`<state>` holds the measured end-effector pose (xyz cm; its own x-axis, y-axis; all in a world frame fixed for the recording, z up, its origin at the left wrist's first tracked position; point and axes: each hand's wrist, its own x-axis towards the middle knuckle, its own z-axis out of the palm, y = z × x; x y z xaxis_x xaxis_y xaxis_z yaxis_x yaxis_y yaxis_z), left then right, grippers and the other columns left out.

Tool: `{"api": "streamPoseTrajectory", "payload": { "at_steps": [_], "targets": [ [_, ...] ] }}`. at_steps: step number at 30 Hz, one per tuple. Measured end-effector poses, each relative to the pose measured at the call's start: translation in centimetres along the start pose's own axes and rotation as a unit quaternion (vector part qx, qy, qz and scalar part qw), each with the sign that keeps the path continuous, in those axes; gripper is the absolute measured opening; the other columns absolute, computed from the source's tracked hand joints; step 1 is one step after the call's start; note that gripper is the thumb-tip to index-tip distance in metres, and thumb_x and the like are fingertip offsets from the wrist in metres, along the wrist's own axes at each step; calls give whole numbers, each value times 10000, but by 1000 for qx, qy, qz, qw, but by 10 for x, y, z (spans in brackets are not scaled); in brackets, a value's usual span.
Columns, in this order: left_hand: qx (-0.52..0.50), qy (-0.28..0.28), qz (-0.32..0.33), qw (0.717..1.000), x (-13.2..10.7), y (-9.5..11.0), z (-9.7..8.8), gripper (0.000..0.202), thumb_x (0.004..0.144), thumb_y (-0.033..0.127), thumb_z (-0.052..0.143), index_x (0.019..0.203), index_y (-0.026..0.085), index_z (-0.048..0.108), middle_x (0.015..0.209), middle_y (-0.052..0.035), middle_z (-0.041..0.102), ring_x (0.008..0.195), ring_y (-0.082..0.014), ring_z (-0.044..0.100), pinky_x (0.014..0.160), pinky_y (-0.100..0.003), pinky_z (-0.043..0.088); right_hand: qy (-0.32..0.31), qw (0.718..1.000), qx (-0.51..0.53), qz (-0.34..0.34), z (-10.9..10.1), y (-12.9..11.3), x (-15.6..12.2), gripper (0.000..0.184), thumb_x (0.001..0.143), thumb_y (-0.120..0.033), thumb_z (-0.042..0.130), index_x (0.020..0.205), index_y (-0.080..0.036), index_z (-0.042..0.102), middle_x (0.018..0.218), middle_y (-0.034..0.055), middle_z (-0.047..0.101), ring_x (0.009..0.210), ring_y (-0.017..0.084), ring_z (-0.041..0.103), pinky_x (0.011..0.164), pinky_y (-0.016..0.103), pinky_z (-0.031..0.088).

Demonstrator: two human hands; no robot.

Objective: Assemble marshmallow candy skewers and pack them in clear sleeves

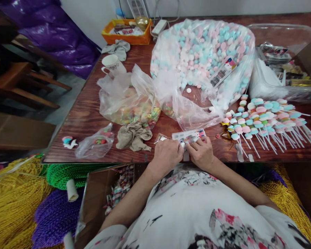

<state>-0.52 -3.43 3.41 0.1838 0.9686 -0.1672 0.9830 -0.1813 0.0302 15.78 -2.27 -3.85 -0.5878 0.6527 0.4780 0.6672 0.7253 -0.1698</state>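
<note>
My left hand (pixel 168 151) and my right hand (pixel 200 152) meet at the table's front edge, both with closed fingers. A clear plastic bag with a colourful printed end (pixel 188 135) lies under and between them; my right fingers are curled over its printed end. Between the thumbs shows a small white piece (pixel 182 144), too small to name, and my left fingertips pinch close beside it. Left of my left hand lies a small clear packet (pixel 161 138). Many pink, white and blue candy skewers (pixel 261 119) on white sticks lie piled to the right.
A big clear bag of pastel candies (pixel 209 45) fills the back. Near it are a bag of small colourful pieces (pixel 134 107), a crumpled cloth (pixel 134 136), a mug (pixel 112 64), an orange tray (pixel 129 38) and a clear bin (pixel 282 91). Bundled cords (pixel 15 207) lie below.
</note>
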Motion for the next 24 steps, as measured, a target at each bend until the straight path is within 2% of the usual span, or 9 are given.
{"api": "streamPoseTrajectory", "payload": {
  "at_steps": [7,12,16,20,24],
  "targets": [
    [14,-24,0,1000,0,5,7,309,899,279,414,835,132,678,833,-136,707,809,-272,659,689,-355,419,-65,997,16,27,-3,1,-4,160,898,-179,518,940,-158,671,739,45,660,703,165,499,705,366,236],
    [-4,-7,-4,1000,-1,5,12,277,885,255,422,809,144,664,857,-128,709,847,-269,650,708,-357,410,-69,996,20,53,-6,6,-11,174,896,-196,525,973,-151,674,775,54,676,724,176,537,710,355,261],
    [-19,-2,-13,1000,-1,4,14,249,870,246,434,771,159,644,860,-111,711,839,-255,645,703,-345,394,-85,993,33,75,-6,8,-14,162,892,-183,525,924,-172,683,780,48,679,722,173,546,703,340,271],
    [-34,-3,-22,999,-3,3,16,220,857,230,447,758,167,633,852,-91,713,816,-228,641,709,-328,389,-90,993,44,65,-6,7,-15,162,872,-153,525,832,-172,680,737,41,664,701,169,536,689,333,272],
    [-46,4,-29,999,-6,1,17,230,867,243,442,748,175,627,816,-74,709,771,-208,635,686,-312,383,-69,996,43,45,-5,5,-15,179,874,-158,512,781,-165,665,709,43,649,681,163,512,687,332,266]
  ]
}}
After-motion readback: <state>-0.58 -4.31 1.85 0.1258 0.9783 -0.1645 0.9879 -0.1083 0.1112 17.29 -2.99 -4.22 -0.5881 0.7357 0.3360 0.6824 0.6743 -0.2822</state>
